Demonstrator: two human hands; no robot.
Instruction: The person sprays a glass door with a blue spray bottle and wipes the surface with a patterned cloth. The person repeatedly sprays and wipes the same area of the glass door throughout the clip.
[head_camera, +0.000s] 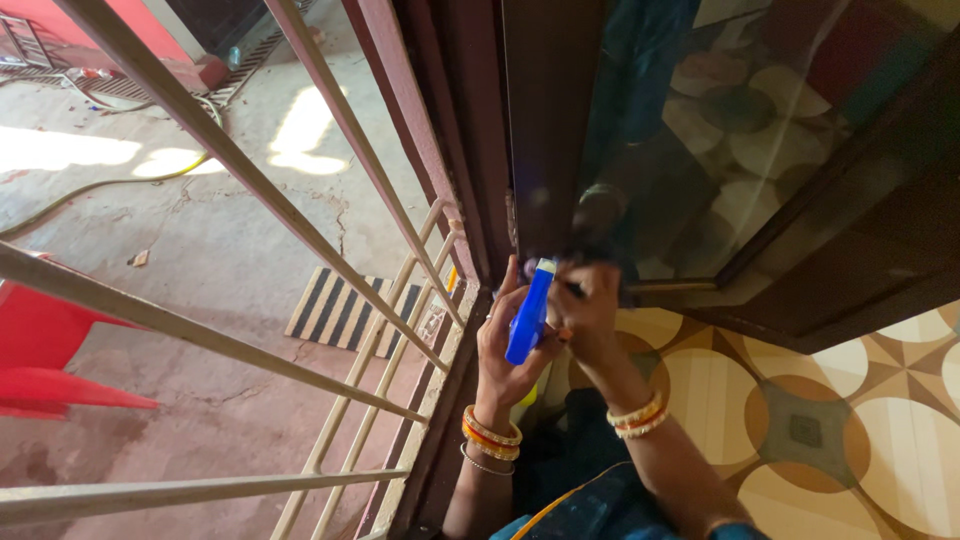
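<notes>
So both hands are up at the edge of a dark brown door frame (480, 150), right where it meets a glass door panel (720, 130). The left hand (505, 345) is wrapped around a blue tool (528, 315), kind of a chunky plastic handle with a pale top end, held upright and a bit tilted, its top close to the frame. The right hand (588, 310) is closed too, fingers pinched near the top of that blue tool; there's something thin and dark at the fingertips, but it's too blurry to say what. Both wrists have orange and gold bangles (490, 435).

Stuff around: to the left there's a slanted metal grille (330, 240), maroon bars up top and cream ones lower down, crowding in right beside the left hand, so it's pretty tight in that corner. Through the bars you can see a rough concrete yard floor (200, 250), a black-and-cream striped mat (345, 310), a yellow hose (100, 185) snaking across, and a red plastic chair (50, 350) at the far left edge. On the right, the floor (820, 430) has big circle-pattern tiles in cream, brown and tan, and the glass reflects the same pattern. No packaging or signs that I can spot.
</notes>
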